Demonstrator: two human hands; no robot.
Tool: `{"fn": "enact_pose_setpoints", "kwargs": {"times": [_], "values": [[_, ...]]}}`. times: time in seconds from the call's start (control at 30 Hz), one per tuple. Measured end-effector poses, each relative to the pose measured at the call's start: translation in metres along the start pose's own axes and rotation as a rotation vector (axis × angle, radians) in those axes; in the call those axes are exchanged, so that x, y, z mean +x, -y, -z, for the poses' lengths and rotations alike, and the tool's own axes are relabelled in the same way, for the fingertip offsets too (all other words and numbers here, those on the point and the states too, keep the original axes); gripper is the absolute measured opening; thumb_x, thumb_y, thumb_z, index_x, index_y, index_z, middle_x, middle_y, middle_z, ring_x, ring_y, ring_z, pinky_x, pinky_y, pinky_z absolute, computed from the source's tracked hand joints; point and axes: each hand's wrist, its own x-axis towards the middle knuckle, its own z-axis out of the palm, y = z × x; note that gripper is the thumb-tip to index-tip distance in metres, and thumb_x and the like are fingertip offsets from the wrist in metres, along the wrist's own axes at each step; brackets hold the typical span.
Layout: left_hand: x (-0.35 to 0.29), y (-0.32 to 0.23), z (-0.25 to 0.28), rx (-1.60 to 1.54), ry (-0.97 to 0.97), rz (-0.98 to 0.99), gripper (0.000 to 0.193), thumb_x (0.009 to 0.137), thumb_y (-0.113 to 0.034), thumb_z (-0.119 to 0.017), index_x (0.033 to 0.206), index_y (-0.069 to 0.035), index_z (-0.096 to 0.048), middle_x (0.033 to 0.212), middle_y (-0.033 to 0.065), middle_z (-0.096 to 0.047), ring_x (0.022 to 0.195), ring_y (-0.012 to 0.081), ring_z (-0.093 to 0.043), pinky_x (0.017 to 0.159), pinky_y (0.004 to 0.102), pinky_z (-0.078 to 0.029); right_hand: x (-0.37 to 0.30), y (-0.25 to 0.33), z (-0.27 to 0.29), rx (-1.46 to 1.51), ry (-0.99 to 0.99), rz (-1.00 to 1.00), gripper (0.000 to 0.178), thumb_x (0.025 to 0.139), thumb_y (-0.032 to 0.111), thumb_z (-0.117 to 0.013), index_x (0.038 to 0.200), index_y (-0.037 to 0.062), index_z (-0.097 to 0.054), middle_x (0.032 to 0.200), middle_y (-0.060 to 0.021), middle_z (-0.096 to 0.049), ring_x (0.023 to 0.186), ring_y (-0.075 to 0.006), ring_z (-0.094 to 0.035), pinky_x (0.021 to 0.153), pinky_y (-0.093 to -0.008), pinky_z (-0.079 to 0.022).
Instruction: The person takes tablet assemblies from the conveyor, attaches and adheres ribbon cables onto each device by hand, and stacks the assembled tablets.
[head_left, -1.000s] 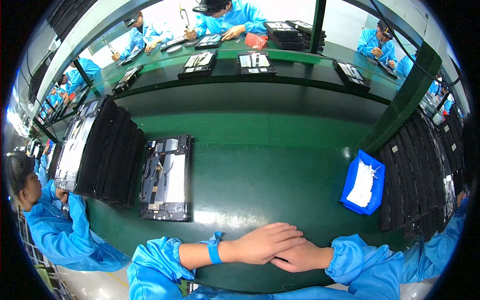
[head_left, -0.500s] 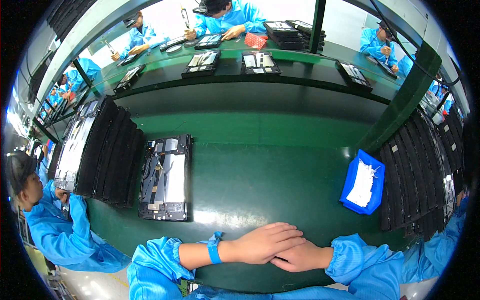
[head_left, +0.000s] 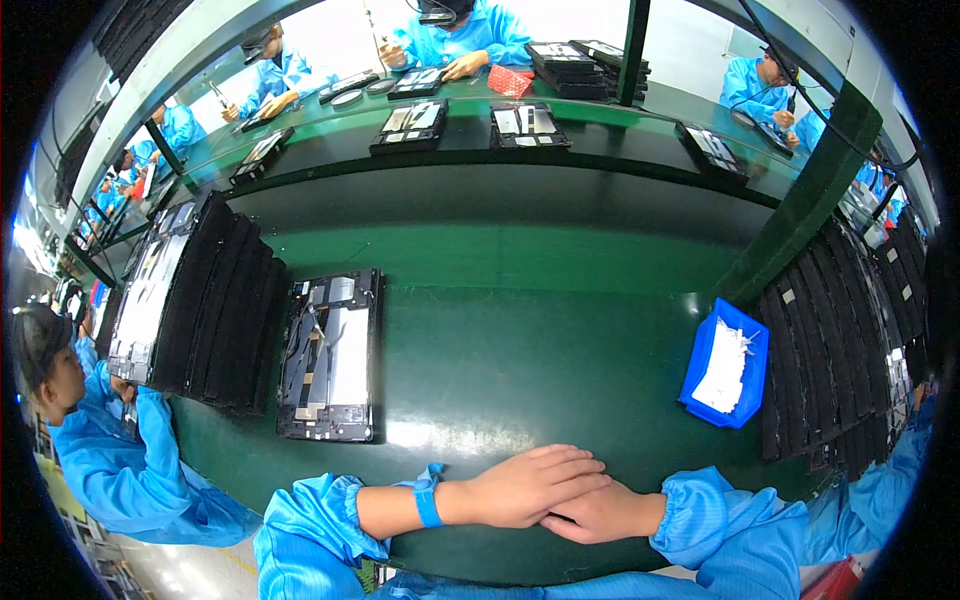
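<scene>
My left hand lies across the top of my right hand at the near edge of the green table. The left fingers are stretched out and fairly flat, and a blue band circles that wrist. My right hand's thumb shows, while its fingers are hidden beneath the left palm. No object can be seen in either hand. To the left of my hands lies an opened tablet-like device, its dark frame, ribbon cables and silver-white panel facing up.
Stacked black trays hold similar devices at the left; more black trays stand at the right. A blue bin contains white strips. Beyond a green post, several devices lie along a raised dark belt. Co-workers in blue sit around.
The devices on the far belt have shifted slightly right. Across the table, a co-worker's head and raised hand have moved. My hands have stayed still.
</scene>
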Motion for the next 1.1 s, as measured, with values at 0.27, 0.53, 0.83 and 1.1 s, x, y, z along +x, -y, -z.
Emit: {"fn": "enact_pose_setpoints", "kwargs": {"times": [0.27, 0.53, 0.83, 1.1], "values": [[-0.0010, 0.0003, -0.0002, -0.007, -0.001, 0.000, 0.057, 0.074, -0.010, -0.061, 0.129, 0.000, -0.050, 0.131, 0.0178, -0.051, 0.122, 0.0353, -0.049, 0.105, 0.0462, -0.038, 0.0021, 0.0020, 0.0028, 0.011, -0.023, 0.013, 0.025, 0.089, 0.024, -0.061, 0.104, 0.0048, -0.065, 0.095, -0.0152, -0.065, 0.090, -0.0339, -0.061, 0.077, -0.0418, -0.050], [-0.0004, 0.0002, -0.0004, -0.006, 0.006, 0.000, 0.056, 0.074, -0.009, -0.062, 0.127, 0.001, -0.050, 0.132, 0.0180, -0.051, 0.122, 0.0356, -0.049, 0.105, 0.0466, -0.038, 0.0011, 0.0007, 0.0015, 0.016, -0.020, 0.015, 0.024, 0.089, 0.025, -0.061, 0.104, 0.0066, -0.066, 0.094, -0.0149, -0.065, 0.089, -0.0334, -0.061, 0.077, -0.0412, -0.050], [-0.0011, 0.0007, -0.0005, -0.007, 0.007, 0.003, 0.058, 0.075, -0.010, -0.061, 0.130, 0.000, -0.050, 0.132, 0.0179, -0.051, 0.122, 0.0356, -0.049, 0.105, 0.0463, -0.038, 0.0015, 0.0017, 0.0020, 0.013, -0.015, 0.009, 0.023, 0.088, 0.023, -0.061, 0.103, 0.0066, -0.067, 0.094, -0.0152, -0.065, 0.088, -0.0332, -0.061, 0.076, -0.0414, -0.050], [-0.0015, 0.0015, -0.0016, -0.008, 0.006, 0.010, 0.059, 0.074, -0.010, -0.061, 0.131, 0.000, -0.049, 0.133, 0.0178, -0.051, 0.122, 0.0356, -0.049, 0.105, 0.0460, -0.038, 0.0021, 0.0013, 0.0025, 0.005, -0.025, 0.023, 0.023, 0.088, 0.023, -0.061, 0.102, 0.0055, -0.066, 0.094, -0.0157, -0.065, 0.088, -0.0337, -0.062, 0.076, -0.0417, -0.051]]}}
